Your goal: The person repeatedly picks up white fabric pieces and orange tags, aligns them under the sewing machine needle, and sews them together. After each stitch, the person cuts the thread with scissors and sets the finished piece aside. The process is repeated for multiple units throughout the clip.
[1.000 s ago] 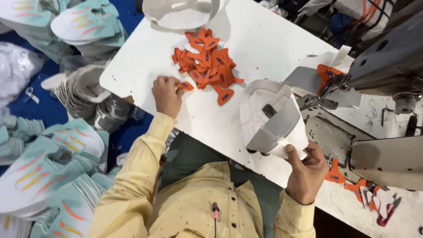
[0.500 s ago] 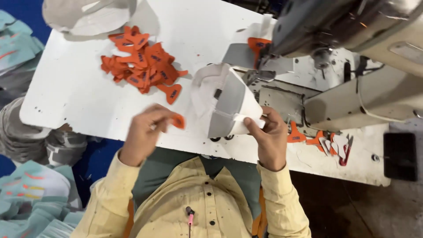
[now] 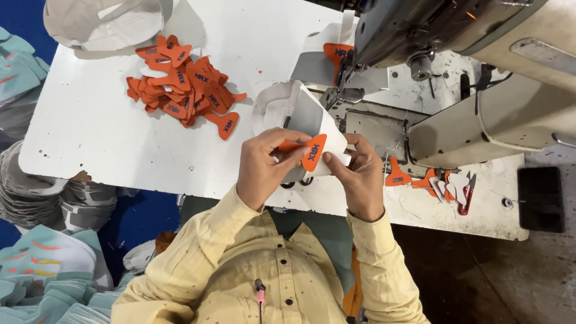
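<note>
My left hand [image 3: 264,168] pinches 1 orange patch [image 3: 311,153], its long axis tilted, wide end up toward the sewing machine [image 3: 480,72], narrow end hidden under my fingers. My right hand [image 3: 360,177] grips the white and grey shoe upper [image 3: 306,117] that the patch lies on. A pile of orange patches [image 3: 180,84] lies well left on the white table [image 3: 90,132]. Teal uppers [image 3: 42,270] are stacked below.

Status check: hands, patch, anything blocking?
Left hand pinching orange patch onto white panel. Right hand steadying panel. Sewing machine just beyond; nothing between.
</note>
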